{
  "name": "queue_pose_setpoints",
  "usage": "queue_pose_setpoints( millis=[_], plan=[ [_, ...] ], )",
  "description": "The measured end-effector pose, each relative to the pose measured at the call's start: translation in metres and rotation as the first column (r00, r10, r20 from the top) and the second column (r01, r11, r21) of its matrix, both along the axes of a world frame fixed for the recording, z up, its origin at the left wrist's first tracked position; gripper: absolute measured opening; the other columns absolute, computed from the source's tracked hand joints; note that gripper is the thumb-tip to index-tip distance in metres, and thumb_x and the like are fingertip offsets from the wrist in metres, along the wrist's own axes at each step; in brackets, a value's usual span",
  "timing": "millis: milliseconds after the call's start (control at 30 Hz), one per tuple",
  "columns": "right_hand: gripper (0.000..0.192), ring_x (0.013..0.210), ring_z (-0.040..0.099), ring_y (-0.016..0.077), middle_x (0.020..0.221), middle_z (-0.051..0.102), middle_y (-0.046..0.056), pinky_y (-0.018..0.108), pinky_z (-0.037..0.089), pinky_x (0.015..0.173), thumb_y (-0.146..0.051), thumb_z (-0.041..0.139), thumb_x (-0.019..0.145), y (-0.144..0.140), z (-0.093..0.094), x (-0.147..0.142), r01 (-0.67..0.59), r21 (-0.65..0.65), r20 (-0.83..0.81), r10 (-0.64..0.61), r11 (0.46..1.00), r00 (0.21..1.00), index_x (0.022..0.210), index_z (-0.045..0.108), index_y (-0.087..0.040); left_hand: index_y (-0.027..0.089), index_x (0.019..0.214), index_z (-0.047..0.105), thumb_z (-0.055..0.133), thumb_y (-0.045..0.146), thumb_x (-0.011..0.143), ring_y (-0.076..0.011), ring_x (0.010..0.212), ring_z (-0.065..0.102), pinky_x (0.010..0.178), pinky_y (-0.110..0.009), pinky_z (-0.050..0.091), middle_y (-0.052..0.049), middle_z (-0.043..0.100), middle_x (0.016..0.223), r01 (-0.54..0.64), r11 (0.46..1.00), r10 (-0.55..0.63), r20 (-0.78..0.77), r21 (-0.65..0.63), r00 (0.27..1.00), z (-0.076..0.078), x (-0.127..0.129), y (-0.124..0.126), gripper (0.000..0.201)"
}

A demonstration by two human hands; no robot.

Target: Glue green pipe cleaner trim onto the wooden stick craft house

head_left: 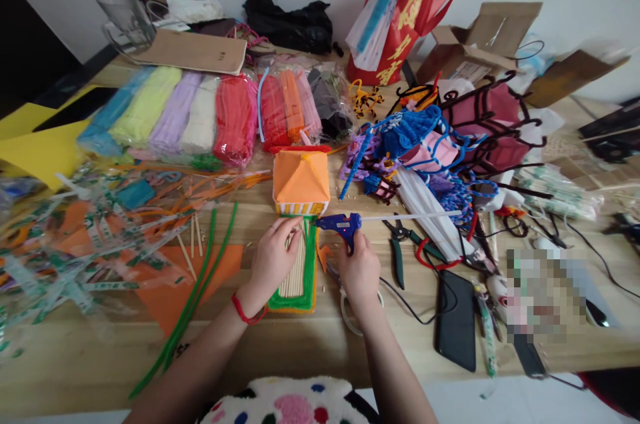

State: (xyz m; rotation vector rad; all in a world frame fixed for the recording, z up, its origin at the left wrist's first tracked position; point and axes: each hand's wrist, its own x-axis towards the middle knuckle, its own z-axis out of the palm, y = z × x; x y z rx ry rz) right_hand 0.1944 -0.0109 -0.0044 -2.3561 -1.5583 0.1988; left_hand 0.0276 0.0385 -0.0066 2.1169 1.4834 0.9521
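Observation:
My right hand [359,271] grips the handle of a blue hot glue gun [340,224], with a long white glue stick [410,215] poking out of its back. The gun's nozzle points left, at the green border just below a small craft house [301,179] with an orange peaked roof. My left hand [276,252] rests over the base panel [311,277], which has green edging around a row of pale wooden sticks [294,271]. Its thumb and fingers close together near the nozzle; whatever they pinch is hidden.
Green pipe cleaners [200,284] and orange sheet scraps [170,277] lie left. Bagged pipe cleaners [190,111] line the back. Pliers [397,257], a roll of tape [347,314], a phone [455,321] and the gun's cord [417,316] lie right. Pipe-cleaner lanterns [490,117] crowd the back right.

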Motion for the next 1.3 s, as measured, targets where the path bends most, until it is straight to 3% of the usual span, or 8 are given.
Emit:
queue_pose_setpoints(
  millis=[167, 333, 433, 867, 1033, 1100, 1200, 1300],
  plan=[
    [0.028, 0.073, 0.059, 0.0223, 0.084, 0.063, 0.009, 0.029, 0.038, 0.061, -0.036, 0.049, 0.085, -0.001, -0.003, 0.001, 0.083, 0.019, -0.027, -0.083, 0.996, 0.996, 0.1, 0.056, -0.013, 0.021, 0.094, 0.069, 0.053, 0.022, 0.088, -0.0209, 0.089, 0.061, 0.083, -0.036, 0.049, -0.006, 0.069, 0.096, 0.063, 0.994, -0.046, -0.179, 0.094, 0.983, 0.006, -0.007, -0.017, 0.017],
    [0.036, 0.08, 0.056, 0.025, 0.085, 0.059, 0.009, 0.034, 0.044, 0.072, -0.043, 0.056, 0.079, -0.007, -0.01, 0.014, 0.167, 0.154, -0.147, -0.144, 0.974, 0.979, 0.101, 0.052, -0.015, 0.021, 0.107, 0.067, 0.052, 0.022, 0.089, -0.0256, 0.107, 0.057, 0.09, -0.042, 0.044, -0.008, 0.067, 0.111, 0.163, 0.98, -0.118, -0.315, 0.118, 0.942, 0.007, -0.006, -0.035, 0.023],
    [0.036, 0.091, 0.052, 0.0279, 0.092, 0.055, 0.012, 0.039, 0.043, 0.081, -0.042, 0.055, 0.079, -0.013, -0.016, 0.022, 0.18, 0.215, -0.105, -0.161, 0.96, 0.981, 0.102, 0.05, -0.014, 0.02, 0.11, 0.065, 0.053, 0.022, 0.089, -0.026, 0.11, 0.055, 0.09, -0.043, 0.043, -0.008, 0.066, 0.116, 0.18, 0.978, -0.137, -0.329, 0.104, 0.934, 0.006, -0.003, -0.041, 0.025],
    [0.044, 0.097, 0.048, 0.0371, 0.102, 0.053, 0.02, 0.045, 0.042, 0.072, -0.044, 0.057, 0.079, -0.015, -0.012, 0.023, 0.243, -0.06, 0.094, -0.237, 0.968, 0.967, 0.106, 0.052, -0.009, 0.021, 0.101, 0.067, 0.054, 0.023, 0.088, -0.0254, 0.098, 0.055, 0.081, -0.041, 0.042, -0.005, 0.069, 0.106, 0.147, 0.987, -0.118, -0.326, 0.068, 0.938, 0.003, -0.014, -0.048, 0.018],
    [0.062, 0.1, 0.047, 0.0382, 0.108, 0.052, 0.022, 0.046, 0.041, 0.074, -0.049, 0.063, 0.077, -0.016, -0.001, 0.018, 0.253, 0.02, 0.144, -0.253, 0.967, 0.957, 0.12, 0.049, -0.007, 0.022, 0.104, 0.067, 0.054, 0.023, 0.088, -0.0249, 0.098, 0.056, 0.08, -0.04, 0.041, -0.005, 0.068, 0.108, 0.168, 0.984, -0.14, -0.32, 0.062, 0.937, 0.004, -0.012, -0.048, 0.021],
    [0.053, 0.099, 0.049, 0.0351, 0.108, 0.054, 0.019, 0.045, 0.041, 0.076, -0.045, 0.061, 0.08, -0.016, 0.004, 0.011, 0.204, 0.107, 0.099, -0.215, 0.973, 0.972, 0.119, 0.052, -0.011, 0.023, 0.105, 0.067, 0.055, 0.023, 0.088, -0.0244, 0.097, 0.056, 0.079, -0.04, 0.041, -0.005, 0.068, 0.108, 0.164, 0.985, -0.141, -0.313, 0.05, 0.939, 0.004, -0.011, -0.044, 0.021],
    [0.02, 0.085, 0.055, 0.0237, 0.09, 0.06, 0.009, 0.035, 0.043, 0.077, -0.031, 0.051, 0.088, -0.018, 0.006, -0.007, -0.004, 0.166, -0.1, 0.021, 0.986, 0.995, 0.096, 0.062, -0.016, 0.024, 0.105, 0.068, 0.055, 0.026, 0.088, -0.0231, 0.093, 0.058, 0.078, -0.038, 0.042, -0.004, 0.07, 0.105, 0.123, 0.992, -0.111, -0.284, 0.026, 0.952, 0.002, -0.009, -0.03, 0.021],
    [0.019, 0.072, 0.056, 0.0165, 0.082, 0.061, 0.005, 0.026, 0.043, 0.071, -0.022, 0.047, 0.089, -0.021, -0.001, -0.031, -0.174, 0.146, -0.258, 0.207, 0.974, 0.944, 0.089, 0.065, -0.017, 0.019, 0.097, 0.069, 0.057, 0.028, 0.088, -0.0203, 0.088, 0.062, 0.078, -0.031, 0.045, -0.005, 0.072, 0.096, 0.032, 0.999, -0.037, -0.177, -0.033, 0.984, 0.0, -0.004, -0.009, 0.018]
  ],
)
